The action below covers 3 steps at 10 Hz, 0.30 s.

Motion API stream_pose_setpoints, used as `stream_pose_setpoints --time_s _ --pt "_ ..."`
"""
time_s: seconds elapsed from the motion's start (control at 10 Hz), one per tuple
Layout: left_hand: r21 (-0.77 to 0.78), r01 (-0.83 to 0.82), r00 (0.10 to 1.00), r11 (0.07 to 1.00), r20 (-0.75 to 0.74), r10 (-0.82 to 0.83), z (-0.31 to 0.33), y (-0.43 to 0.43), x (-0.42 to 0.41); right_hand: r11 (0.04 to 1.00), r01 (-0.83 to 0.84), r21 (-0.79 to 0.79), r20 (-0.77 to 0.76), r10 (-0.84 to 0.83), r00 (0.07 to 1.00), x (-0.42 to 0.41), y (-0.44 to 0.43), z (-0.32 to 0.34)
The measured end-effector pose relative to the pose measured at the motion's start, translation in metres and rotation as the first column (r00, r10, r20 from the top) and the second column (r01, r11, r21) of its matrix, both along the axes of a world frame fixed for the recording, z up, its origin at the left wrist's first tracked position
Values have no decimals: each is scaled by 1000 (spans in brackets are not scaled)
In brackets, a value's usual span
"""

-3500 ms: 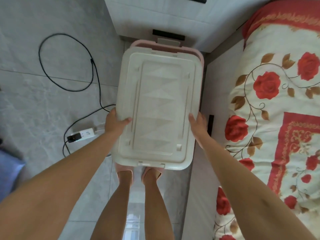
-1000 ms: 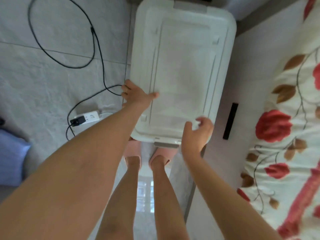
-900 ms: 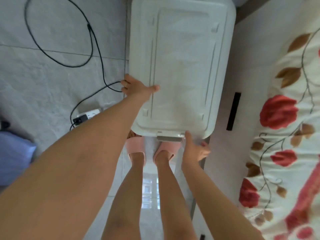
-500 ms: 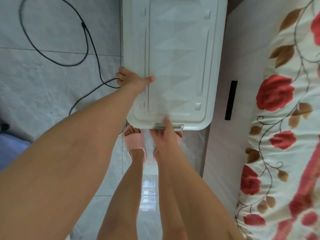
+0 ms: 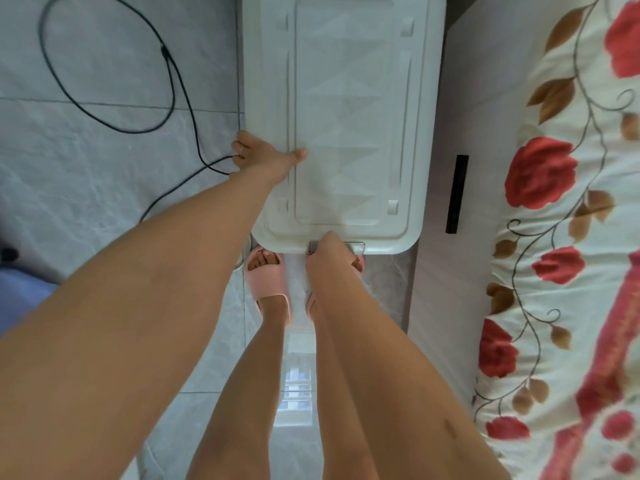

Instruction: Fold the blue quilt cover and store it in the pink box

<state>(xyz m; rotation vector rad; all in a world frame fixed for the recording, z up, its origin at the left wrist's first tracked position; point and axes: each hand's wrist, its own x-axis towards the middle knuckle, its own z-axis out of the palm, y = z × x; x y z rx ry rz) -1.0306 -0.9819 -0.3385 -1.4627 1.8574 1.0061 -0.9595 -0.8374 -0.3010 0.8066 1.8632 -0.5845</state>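
Note:
The white lid [image 5: 346,116] lies flat on top of the storage box on the floor and hides the pink box beneath it. My left hand [image 5: 263,157] holds the lid's left edge, thumb on top and fingers wrapped down the side. My right hand [image 5: 329,258] is at the middle of the lid's near edge, fingers curled down over the grey latch [image 5: 358,245]. The inside of the box is hidden, so the quilt cover cannot be seen there.
A bed with a rose-patterned cover [image 5: 571,237] runs along the right, its pale side panel [image 5: 440,289] close to the box. A black cable [image 5: 173,81] loops over the grey tiles at left. Something blue [image 5: 20,299] shows at the left edge. My feet in pink slippers [image 5: 265,275] stand just before the box.
The lid went from held above the box to lying on it. My right hand moved from the lid's right side to the near latch and curled over it. My left hand stayed on the left edge.

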Motion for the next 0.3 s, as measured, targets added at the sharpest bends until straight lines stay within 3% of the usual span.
stream_pose_setpoints --time_s 0.1,0.2,0.3 --pt "-7 16 1000 1000 17 -15 3 7 1 999 -31 22 110 28 993 -15 -1 7" --pt "-37 19 999 999 46 -17 14 19 2 902 412 -130 225 -378 898 -24 10 -1" --pt "-28 88 992 996 92 -85 44 38 12 683 719 -130 248 -679 690 -46 39 32"
